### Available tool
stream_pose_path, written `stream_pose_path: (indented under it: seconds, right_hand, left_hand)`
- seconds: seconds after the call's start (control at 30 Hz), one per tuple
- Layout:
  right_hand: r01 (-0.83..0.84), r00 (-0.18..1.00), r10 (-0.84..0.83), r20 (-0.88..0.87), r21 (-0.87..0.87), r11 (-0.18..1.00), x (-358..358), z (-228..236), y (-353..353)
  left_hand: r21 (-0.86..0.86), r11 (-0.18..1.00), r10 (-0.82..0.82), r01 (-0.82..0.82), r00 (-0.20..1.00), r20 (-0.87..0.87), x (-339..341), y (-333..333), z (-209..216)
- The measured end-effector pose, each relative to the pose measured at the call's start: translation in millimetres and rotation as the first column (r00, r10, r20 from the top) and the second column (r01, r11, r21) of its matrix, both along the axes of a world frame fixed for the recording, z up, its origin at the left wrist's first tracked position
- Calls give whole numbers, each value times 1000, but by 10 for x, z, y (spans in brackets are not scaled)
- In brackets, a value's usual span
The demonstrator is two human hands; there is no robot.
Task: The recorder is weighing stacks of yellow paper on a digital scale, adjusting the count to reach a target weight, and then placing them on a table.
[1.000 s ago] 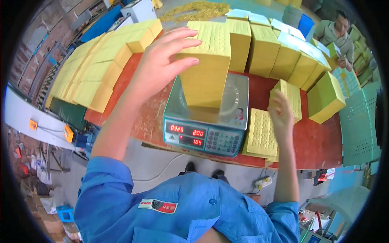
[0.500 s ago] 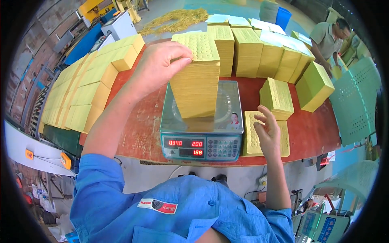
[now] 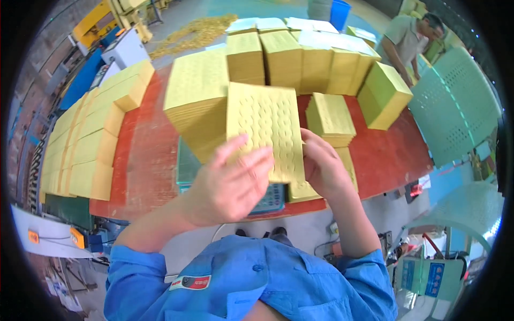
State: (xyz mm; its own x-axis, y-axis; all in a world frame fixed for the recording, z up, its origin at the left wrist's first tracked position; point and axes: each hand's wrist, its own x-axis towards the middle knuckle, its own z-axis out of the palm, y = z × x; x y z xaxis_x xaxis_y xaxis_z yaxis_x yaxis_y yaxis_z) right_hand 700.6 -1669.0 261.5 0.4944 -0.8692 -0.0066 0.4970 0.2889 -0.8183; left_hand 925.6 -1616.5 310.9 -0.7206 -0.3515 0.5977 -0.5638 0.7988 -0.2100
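Between my two hands, a small bundle of yellow embossed paper sheets (image 3: 265, 115) is tilted up in front of me. My left hand (image 3: 233, 184) closes on its lower left part, with fingers lying over the face. At the right edge my right hand (image 3: 325, 168) grips it, some fingertips hidden behind the sheets. Just beyond stands a tall stack of the same yellow paper (image 3: 195, 80) on the weighing scale. Most of the scale (image 3: 270, 199) is hidden by my hands and the paper; a corner of its keypad shows.
Shorter paper stacks (image 3: 331, 117) sit right of the scale on the red table (image 3: 152, 139). Paper blocks (image 3: 85, 144) line the left side, and more stacks (image 3: 289, 59) stand at the back. A green perforated chair (image 3: 455, 117) and a co-worker (image 3: 409, 45) are at the right.
My left hand has left the top of the tall stack and come down nearer me. Both hands now hold a bundle of sheets, and the view has shifted to the right.
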Motion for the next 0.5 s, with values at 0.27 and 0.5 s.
stream_pose_path:
  seconds: [0.27, 0.5]
  right_hand:
    - [401, 785, -492, -377, -296, 867, -1260, -341, -1026]
    - [294, 888, -311, -339, -103, 950, -1726, -743, -1809]
  left_hand:
    - [43, 992, -94, 120, 918, -386, -405, 431, 480]
    - [-521, 842, -190, 138, 981, -48, -274, 884, 792]
